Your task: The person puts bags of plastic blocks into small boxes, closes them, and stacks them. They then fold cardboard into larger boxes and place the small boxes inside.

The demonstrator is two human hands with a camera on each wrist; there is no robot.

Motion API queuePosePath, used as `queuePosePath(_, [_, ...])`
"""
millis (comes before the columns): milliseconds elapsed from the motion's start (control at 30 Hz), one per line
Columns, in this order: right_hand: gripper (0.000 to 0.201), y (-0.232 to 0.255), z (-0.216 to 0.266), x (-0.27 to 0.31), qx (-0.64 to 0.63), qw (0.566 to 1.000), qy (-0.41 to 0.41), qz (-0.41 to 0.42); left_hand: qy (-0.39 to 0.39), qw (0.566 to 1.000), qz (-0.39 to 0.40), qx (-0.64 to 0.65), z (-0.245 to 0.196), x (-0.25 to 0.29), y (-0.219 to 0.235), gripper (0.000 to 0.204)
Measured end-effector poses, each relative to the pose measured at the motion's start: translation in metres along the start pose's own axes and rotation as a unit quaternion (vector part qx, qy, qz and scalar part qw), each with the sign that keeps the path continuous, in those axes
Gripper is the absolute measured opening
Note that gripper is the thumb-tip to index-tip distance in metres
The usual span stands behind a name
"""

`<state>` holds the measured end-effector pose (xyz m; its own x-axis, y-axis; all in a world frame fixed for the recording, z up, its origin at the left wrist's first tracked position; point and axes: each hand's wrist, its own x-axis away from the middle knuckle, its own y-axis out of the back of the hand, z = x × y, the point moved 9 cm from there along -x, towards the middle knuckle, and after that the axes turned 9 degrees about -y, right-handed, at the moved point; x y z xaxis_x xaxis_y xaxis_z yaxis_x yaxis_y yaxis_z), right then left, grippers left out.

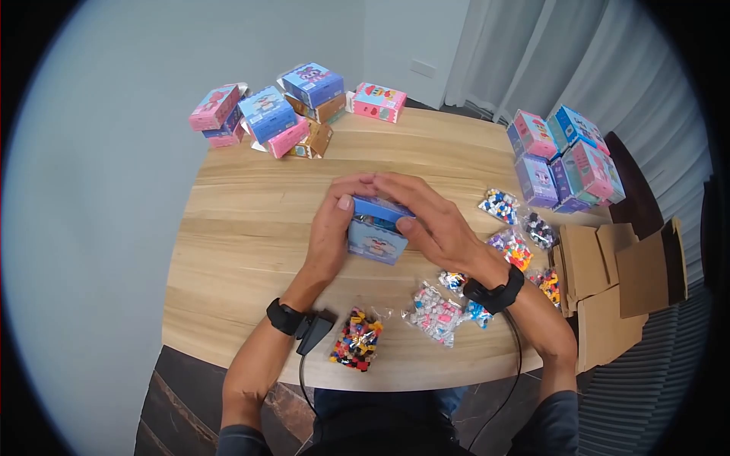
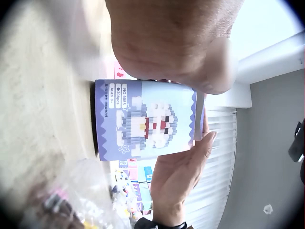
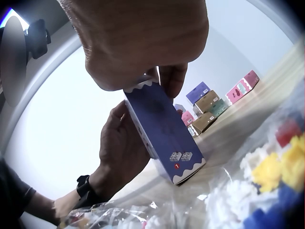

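Note:
A small blue building-block box (image 1: 376, 245) stands on the table in front of me, with its top flap partly raised and something inside showing at the gap. My left hand (image 1: 330, 235) holds its left side, thumb at the top edge. From the right, my right hand (image 1: 435, 224) grips the box, its thumb on the front rim and its fingers reaching over the back. A block-built character is printed on the box front (image 2: 152, 121) in the left wrist view. The right wrist view shows a plain blue side panel (image 3: 162, 126).
Clear bags of coloured blocks (image 1: 435, 313) lie on the right, and another bag (image 1: 357, 340) near my left wrist. Small boxes are stacked at the back left (image 1: 268, 114) and back right (image 1: 536, 181). An opened cardboard carton (image 1: 608, 327) stands at the right edge.

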<state>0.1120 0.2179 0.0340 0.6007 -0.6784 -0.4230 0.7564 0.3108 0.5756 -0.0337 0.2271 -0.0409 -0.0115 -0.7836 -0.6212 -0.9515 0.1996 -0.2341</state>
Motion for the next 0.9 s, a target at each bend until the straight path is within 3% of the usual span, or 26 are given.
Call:
queuePosePath(233, [0.046, -0.01, -0.011, 0.007, 0.068, 0.997, 0.006, 0.022, 0.012, 1.0, 0.008, 0.015, 0.007, 0.002, -0.001, 0.03])
queuePosePath(367, [0.045, -0.006, -0.01, 0.006, 0.06, 0.998, -0.03, 0.014, 0.021, 0.999, 0.03, -0.022, -0.002, 0.0, -0.005, 0.029])
queuePosePath(433, [0.044, -0.006, -0.013, 0.005, 0.053, 0.997, -0.052, 0.018, -0.022, 0.996, 0.049, -0.076, -0.014, -0.004, -0.008, 0.029])
queuePosePath(900, [0.043, -0.004, -0.015, 0.007, 0.052, 0.997, -0.05, 0.013, -0.019, 0.991, 0.037, -0.126, -0.02, -0.007, -0.008, 0.024])
